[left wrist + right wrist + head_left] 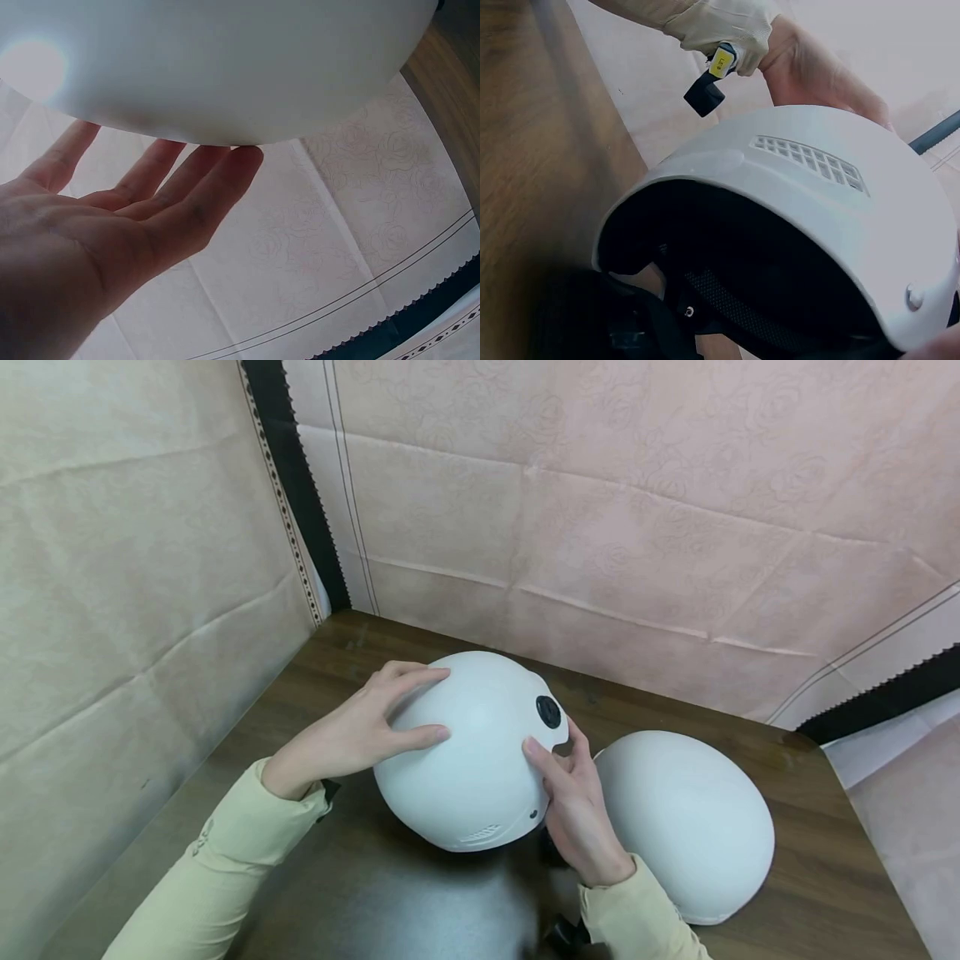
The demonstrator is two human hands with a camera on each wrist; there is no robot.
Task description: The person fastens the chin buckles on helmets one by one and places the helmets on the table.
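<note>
With the left hand (pixel 352 739): pressing flat on the upper left side of the white helmet (pixel 472 760), fingers straight and spread, nothing closed in them; in the left wrist view (pixel 112 232) only the fingertips touching the smooth shell (pixel 225 67).

With the right hand (pixel 573 802): gripping the right edge of the same helmet, thumb laid on the shell, other fingers curled round the rim just below the black round knob (pixel 548 711).

In the middle of the head view, resting on or lifted just above the wooden table (pixel 810 860); cannot tell which. Near the lower edge, a small vent grille (pixel 480 837); in the right wrist view, the dark inner padding and a black strap (pixel 630 322) under the tilted shell (pixel 817 202).

Probably a turning or inspecting step, steadied from both sides. For the next move, probably needed: a firm hold at the rim and care not to bump the second helmet (pixel 690 818), just beside the right hand, in the lower right of the frame.

Counted: two white helmets, two hands, one knob, one grille.
</note>
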